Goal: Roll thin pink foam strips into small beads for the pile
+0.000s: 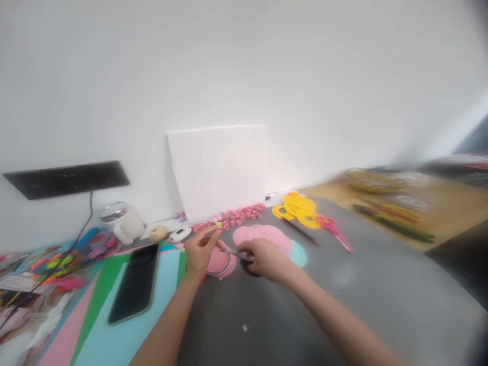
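Observation:
My right hand [264,258] is closed around a pair of scissors [249,265] with a black handle. The metal blades point left, close to the thumb of my left hand [201,254]. The fingers of my left hand are drawn together. A small yellow-green piece [218,224] shows at its fingertips, but I cannot tell whether it is held. Below the two hands lie round pink pieces [220,263] with a thin pale ring on them. Behind my right hand are more flat pink cutouts [262,234] and light-blue cutouts [298,254].
Yellow ring cutouts [299,206], a dark pencil [301,231] and pink scissors [335,234] lie to the right. A white board [219,173] leans on the wall behind small pink pieces [244,216]. Left are a phone [135,284] on coloured sheets [163,300] and a white mug [125,223].

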The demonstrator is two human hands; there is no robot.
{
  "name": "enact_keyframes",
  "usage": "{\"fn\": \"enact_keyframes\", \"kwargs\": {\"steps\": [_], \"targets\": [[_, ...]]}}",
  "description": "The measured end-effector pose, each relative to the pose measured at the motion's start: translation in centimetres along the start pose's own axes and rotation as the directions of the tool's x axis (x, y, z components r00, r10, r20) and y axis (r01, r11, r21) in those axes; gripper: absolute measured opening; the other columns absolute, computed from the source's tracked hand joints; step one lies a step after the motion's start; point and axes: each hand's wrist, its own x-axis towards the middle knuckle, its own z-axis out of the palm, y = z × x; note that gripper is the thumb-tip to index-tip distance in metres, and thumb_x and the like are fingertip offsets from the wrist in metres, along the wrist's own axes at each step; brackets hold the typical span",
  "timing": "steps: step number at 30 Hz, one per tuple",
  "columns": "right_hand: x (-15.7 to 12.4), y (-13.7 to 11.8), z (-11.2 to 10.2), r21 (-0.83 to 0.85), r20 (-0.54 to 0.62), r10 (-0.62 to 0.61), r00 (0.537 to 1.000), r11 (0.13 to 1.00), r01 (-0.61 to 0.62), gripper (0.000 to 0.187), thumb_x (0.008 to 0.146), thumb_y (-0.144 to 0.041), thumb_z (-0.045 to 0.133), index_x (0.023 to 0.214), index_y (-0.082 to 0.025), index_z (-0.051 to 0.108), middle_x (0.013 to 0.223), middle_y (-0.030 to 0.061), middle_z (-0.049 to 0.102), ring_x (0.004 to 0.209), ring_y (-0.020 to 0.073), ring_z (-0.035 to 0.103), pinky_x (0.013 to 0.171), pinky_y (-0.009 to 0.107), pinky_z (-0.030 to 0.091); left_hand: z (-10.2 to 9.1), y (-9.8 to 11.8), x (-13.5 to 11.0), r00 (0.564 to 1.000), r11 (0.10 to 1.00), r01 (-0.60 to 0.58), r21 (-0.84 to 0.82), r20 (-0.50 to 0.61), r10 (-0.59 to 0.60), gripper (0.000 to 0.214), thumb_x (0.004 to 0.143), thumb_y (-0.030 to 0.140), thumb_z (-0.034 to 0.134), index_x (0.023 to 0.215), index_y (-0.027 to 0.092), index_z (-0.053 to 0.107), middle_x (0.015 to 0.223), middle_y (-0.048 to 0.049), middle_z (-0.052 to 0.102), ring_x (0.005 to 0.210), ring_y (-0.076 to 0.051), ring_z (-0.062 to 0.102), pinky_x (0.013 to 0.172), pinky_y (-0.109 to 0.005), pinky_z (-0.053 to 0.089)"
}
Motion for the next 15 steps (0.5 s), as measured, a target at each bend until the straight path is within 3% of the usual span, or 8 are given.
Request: {"fn": "enact_keyframes", "kwargs": {"steps": [3, 7, 12, 15], "targets": [[0.08, -0.03, 0.09, -0.046, -0.016, -0.022, 1.0, 0.999, 0.021, 0.043, 0.06, -0.009, 0.059, 0.101, -0.022, 0.064, 0.088, 0.0046, 0.064, 0.078, 0.0185, 0.055, 0.059, 0.023, 0.032, -0.02, 0.07, 0.07, 1.0, 1.0, 0.024, -0.017, -0.012, -0.025, 0.018, 0.07, 0.028, 0.068, 0.084, 0.017, 0.071, 0.052, 0.0012, 0.068, 0.044, -0.017, 0.064, 0.056, -0.029, 0.053], [0.09, 0.04, 0.24, -0.118, -0.05, -0.031, 0.998, 0.993, 0.024, 0.052, 0.062, -0.012, 0.061, 0.113, -0.02, 0.059, 0.105, 0.0104, 0.061, 0.097, 0.0248, 0.052, 0.073, 0.029, 0.035, -0.15, 0.1, 0.38, 0.995, 0.998, 0.048, -0.037, -0.085, -0.051, 0.021, 0.069, 0.03, 0.068, 0.083, 0.015, 0.071, 0.07, -0.0039, 0.073, 0.048, -0.017, 0.065, 0.056, -0.03, 0.054], [-0.01, 0.12, 0.15, -0.137, -0.051, -0.028, 0.998, 0.99, 0.02, 0.053, 0.062, -0.012, 0.061, 0.115, -0.019, 0.058, 0.106, 0.0115, 0.06, 0.098, 0.0258, 0.052, 0.074, 0.03, 0.034, -0.2, 0.05, 0.56, 0.985, 0.997, 0.05, -0.062, -0.161, -0.059, 0.02, 0.067, 0.029, 0.07, 0.082, 0.015, 0.071, 0.064, -0.0034, 0.072, 0.052, -0.019, 0.067, 0.058, -0.031, 0.054], [-0.02, 0.1, 0.02, -0.097, -0.039, -0.021, 0.999, 0.995, 0.017, 0.052, 0.06, -0.009, 0.06, 0.111, -0.021, 0.06, 0.102, 0.009, 0.062, 0.092, 0.023, 0.054, 0.069, 0.027, 0.033, -0.09, 0.12, 0.37, 0.989, 0.997, 0.047, -0.063, -0.136, -0.055, 0.02, 0.067, 0.03, 0.07, 0.081, 0.016, 0.071, 0.069, -0.0043, 0.073, 0.053, -0.02, 0.067, 0.058, -0.032, 0.054]]}}
